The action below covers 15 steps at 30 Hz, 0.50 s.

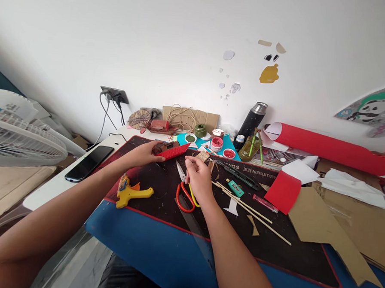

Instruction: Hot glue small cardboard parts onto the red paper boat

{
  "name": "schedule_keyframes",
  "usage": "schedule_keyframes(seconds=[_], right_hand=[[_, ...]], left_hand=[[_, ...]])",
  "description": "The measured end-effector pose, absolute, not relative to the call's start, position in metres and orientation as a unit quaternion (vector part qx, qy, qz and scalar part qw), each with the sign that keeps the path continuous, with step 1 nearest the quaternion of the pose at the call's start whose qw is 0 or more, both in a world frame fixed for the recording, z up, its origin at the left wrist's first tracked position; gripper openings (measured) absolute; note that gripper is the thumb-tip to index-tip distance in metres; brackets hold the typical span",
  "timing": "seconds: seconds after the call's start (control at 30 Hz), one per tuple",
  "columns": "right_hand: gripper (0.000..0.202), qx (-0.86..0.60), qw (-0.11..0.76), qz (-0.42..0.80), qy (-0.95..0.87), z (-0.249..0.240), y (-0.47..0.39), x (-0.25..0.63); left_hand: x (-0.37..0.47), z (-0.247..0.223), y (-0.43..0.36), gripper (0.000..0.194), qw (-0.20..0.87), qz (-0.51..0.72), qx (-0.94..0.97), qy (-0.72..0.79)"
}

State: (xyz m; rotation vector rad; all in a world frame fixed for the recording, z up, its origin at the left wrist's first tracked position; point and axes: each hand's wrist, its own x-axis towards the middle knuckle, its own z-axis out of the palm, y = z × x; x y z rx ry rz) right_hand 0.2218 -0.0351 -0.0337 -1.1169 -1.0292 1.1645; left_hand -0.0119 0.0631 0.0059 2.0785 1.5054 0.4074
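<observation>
My left hand (149, 152) is closed on a small brown model (169, 146) with a strip of red corrugated card (179, 152) along its near side, held at the far part of the dark mat. My right hand (197, 174) is just to the right of it, thumb and fingers pinched together. Whatever is between those fingertips, if anything, is too small to make out. Beneath the right hand lie scissors (181, 173) with red and yellow handles, their tips pointing away. A yellow glue gun (133, 196) rests on the mat near my left forearm.
Behind stand paint pots (216, 144) on blue paper and a black flask (252, 121). Thin sticks (250, 210), a green-black cutter (238, 174) and cardboard (317, 217) lie right. A phone (89, 163) and fan (28, 137) are left.
</observation>
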Motion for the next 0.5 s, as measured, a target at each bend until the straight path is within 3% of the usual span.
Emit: schedule_keyframes(seconds=[0.5], right_hand=[[0.039, -0.480, 0.576, 0.496, -0.437, -0.0347, -0.0348, 0.2212]], left_hand=[[-0.0141, 0.0050, 0.0609, 0.091, 0.249, 0.137, 0.771, 0.570]])
